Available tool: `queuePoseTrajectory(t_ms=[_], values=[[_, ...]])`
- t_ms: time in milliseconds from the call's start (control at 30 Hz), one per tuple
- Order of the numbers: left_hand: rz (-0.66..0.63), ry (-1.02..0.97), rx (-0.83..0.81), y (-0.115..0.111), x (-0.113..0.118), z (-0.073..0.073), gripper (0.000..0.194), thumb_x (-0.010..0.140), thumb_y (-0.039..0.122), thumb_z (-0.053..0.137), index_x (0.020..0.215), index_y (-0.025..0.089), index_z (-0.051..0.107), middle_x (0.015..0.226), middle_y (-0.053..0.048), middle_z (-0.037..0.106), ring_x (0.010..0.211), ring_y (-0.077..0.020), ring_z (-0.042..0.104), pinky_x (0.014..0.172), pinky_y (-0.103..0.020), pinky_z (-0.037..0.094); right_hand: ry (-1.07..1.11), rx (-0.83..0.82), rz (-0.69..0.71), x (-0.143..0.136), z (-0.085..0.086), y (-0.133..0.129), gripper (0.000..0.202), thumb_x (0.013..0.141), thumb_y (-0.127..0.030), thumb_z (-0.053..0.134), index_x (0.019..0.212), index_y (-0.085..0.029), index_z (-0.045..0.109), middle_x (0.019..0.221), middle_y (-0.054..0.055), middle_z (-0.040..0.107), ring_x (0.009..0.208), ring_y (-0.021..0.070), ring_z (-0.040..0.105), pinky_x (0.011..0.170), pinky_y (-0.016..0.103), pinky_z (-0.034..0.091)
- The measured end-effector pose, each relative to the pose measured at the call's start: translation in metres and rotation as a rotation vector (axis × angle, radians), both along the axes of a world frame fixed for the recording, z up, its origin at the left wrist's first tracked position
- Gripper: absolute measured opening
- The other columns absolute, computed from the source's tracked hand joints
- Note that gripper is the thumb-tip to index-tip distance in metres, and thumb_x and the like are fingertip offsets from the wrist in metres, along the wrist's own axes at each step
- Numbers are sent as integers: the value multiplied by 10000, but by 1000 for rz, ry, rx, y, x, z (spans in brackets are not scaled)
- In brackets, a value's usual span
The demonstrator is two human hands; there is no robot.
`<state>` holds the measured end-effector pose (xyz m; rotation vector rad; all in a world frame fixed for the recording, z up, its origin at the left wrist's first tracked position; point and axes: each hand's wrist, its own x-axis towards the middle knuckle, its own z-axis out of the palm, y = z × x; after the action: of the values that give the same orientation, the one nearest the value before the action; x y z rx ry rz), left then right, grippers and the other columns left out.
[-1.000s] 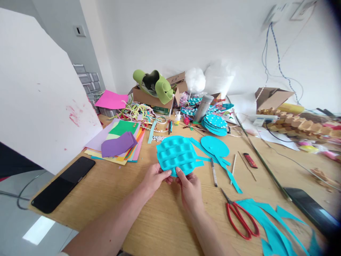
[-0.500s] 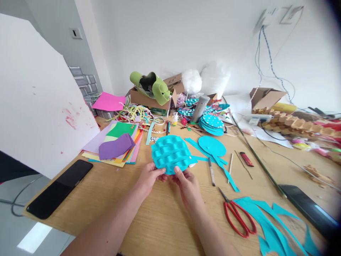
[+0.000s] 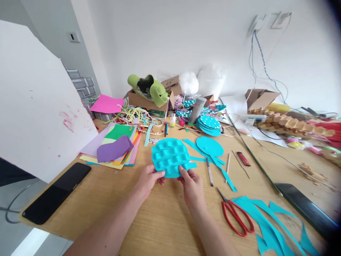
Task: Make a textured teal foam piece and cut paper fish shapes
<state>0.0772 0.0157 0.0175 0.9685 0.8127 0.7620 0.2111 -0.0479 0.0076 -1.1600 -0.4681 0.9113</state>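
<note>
A round piece of turquoise paper (image 3: pixel 171 156), its surface woven into raised bumps, is held up above the table between both hands. My left hand (image 3: pixel 151 177) pinches its lower left edge, thumb on top. Along the lower right edge, my right hand (image 3: pixel 189 181) grips it with the thumb on the face and the fingers behind. Just right of it lie a flat turquoise paper disc (image 3: pixel 209 145) with strips, and a pen (image 3: pixel 210 172). Red-handled scissors (image 3: pixel 236 217) rest beside my right forearm, blades pointing away.
Turquoise paper scraps (image 3: pixel 269 220) lie at the lower right near a dark phone (image 3: pixel 303 206). Another black phone (image 3: pixel 57 192) is at the left edge. Coloured paper sheets (image 3: pixel 114 147) are stacked behind it. A grey flask (image 3: pixel 197 110) and dotted discs (image 3: pixel 209 124) stand farther back.
My right hand has shifted its grip slightly to the right along the woven paper's edge. The view has moved a little; the left hand keeps its hold.
</note>
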Motion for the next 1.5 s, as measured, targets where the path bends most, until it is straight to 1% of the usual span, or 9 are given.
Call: queuePoseTrajectory(t_ms=[233, 400, 633, 767, 833, 900, 1067, 1333, 1500], values=[[-17, 2, 23, -1, -1, 2, 258, 554, 320, 753, 666, 123, 627, 561, -32, 629, 487, -127, 557, 469, -243, 420, 25, -3, -56, -2, 4, 1, 334, 559, -435, 825, 650, -177, 633, 630, 6, 639, 558, 135, 513, 549, 260, 418], [-16, 3, 33, 0, -1, 1, 260, 552, 321, 753, 665, 124, 624, 554, -30, 624, 475, -126, 549, 463, -245, 414, -7, -2, -56, -1, 3, 1, 339, 563, -441, 825, 643, -177, 629, 621, 6, 623, 549, 130, 499, 534, 258, 408], [10, -15, 24, 4, -1, -3, 296, 545, 335, 772, 695, 125, 626, 577, -31, 630, 501, -132, 561, 498, -258, 431, 36, 32, 87, 0, 8, -1, 324, 631, -449, 807, 745, -175, 678, 745, 34, 693, 632, 149, 565, 612, 274, 445], [15, -35, 27, 7, -2, -6, 302, 551, 339, 780, 698, 122, 629, 582, -38, 634, 516, -135, 562, 500, -255, 423, 62, 81, 139, 3, 10, -1, 340, 708, -509, 738, 739, -174, 694, 768, 50, 703, 691, 173, 601, 666, 302, 465], [26, -33, 20, 8, -2, -6, 308, 546, 333, 784, 713, 122, 634, 598, -39, 642, 516, -135, 563, 496, -254, 422, 96, 96, 125, 6, 10, 0, 384, 734, -558, 693, 771, -176, 712, 801, 64, 714, 725, 185, 618, 679, 310, 474], [28, -27, 9, 8, -2, -6, 311, 540, 324, 787, 727, 126, 635, 607, -37, 647, 514, -135, 566, 493, -254, 422, 156, 92, 83, 10, 10, 1, 403, 718, -577, 696, 792, -182, 724, 807, 61, 718, 728, 182, 626, 667, 300, 480], [1, -20, 7, 5, -2, -5, 296, 545, 321, 785, 705, 130, 626, 593, -37, 640, 515, -138, 569, 498, -257, 426, 267, 92, -14, 17, 10, 3, 346, 636, -514, 786, 771, -202, 722, 666, 5, 669, 623, 137, 592, 604, 261, 481], [-33, -1, 24, 4, -3, -5, 273, 561, 322, 770, 681, 136, 610, 576, -29, 624, 495, -127, 553, 474, -246, 407, 181, 59, -61, 15, 12, 3, 327, 555, -438, 846, 630, -169, 677, 616, 6, 647, 573, 135, 560, 586, 285, 472], [-33, 11, 44, 2, -3, -5, 252, 573, 311, 753, 679, 136, 608, 582, -27, 621, 487, -120, 546, 466, -240, 403, 65, 36, -130, 16, 4, 4, 356, 542, -464, 842, 602, -173, 646, 579, -7, 609, 536, 124, 504, 543, 273, 425]])
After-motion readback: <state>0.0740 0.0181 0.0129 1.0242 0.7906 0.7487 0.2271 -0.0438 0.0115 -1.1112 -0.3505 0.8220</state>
